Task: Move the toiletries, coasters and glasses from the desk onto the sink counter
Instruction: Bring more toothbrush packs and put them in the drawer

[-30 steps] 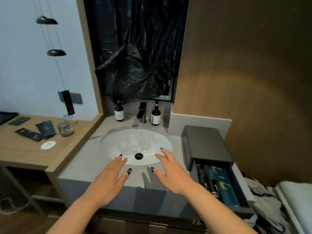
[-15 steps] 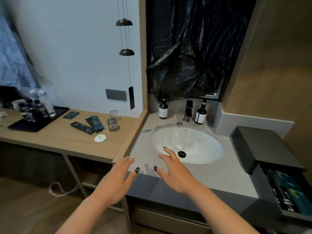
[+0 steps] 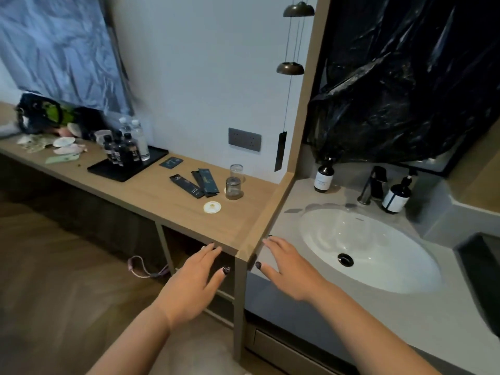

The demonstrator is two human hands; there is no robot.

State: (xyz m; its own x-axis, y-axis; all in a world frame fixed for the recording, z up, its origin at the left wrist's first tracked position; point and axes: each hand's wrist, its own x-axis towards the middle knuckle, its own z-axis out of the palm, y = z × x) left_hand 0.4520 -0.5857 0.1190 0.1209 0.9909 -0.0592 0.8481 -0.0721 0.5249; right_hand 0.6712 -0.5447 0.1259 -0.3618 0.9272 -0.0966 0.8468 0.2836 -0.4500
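On the wooden desk lie three dark toiletry packets side by side and a smaller dark packet behind them. Two glasses stand near the desk's right end: the near one on a coaster, the far one behind it. A white round coaster lies in front of them. The grey sink counter with its white basin is to the right. My left hand hovers empty with spread fingers before the desk's corner. My right hand hovers empty over the counter's front left.
A black tray with several bottles sits further left on the desk, with clutter beyond. Two pump bottles flank the black tap. A dark box stands at the counter's right. A hanging ornament dangles above the desk's right end.
The view has swung left, from the sink toward the desk. Both hands stay open and empty, now at the desk's corner instead of over the basin.
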